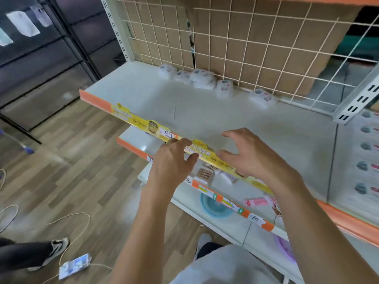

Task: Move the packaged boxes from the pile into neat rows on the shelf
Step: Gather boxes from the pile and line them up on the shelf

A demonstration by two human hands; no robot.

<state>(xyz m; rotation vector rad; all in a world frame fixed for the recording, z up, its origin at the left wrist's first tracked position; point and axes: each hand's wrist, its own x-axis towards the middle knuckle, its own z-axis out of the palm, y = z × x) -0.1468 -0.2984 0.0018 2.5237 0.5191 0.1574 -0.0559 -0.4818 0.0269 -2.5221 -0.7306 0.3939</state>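
White plastic-wrapped boxes (202, 77) sit in a loose cluster along the back of the grey shelf (155, 97), pressed near the wire grid panel (256, 44); one pair is stacked, one box (224, 88) stands on its edge, another (261, 97) lies apart to the right. Both hands hang over the front lip, well short of them. The left hand (174, 160) has its fingers (180, 142) loosely bent over the yellow price strip (143, 121), and the right hand (252, 154) is spread with fingers relaxed; neither holds anything. From where I stand, the reach is the worry: the boxes are at the very back, so the arms must go deep over the shelf, and a sleeve or wrist dragging along could sweep the standing box flat or push the stacked pair off each other. The wrapping looks slick, so a hurried pinch may let a box slip and skid. A box shoved backwards might jam against the grid rather than slide into a row. The price strip with its paper tag (168, 134) also sits right under the left hand and could be knocked loose if that hand leans on it. On the floor behind, a cable (67, 218) and a phone (74, 266) lie close to the person's feet, an easy trip if they step back.
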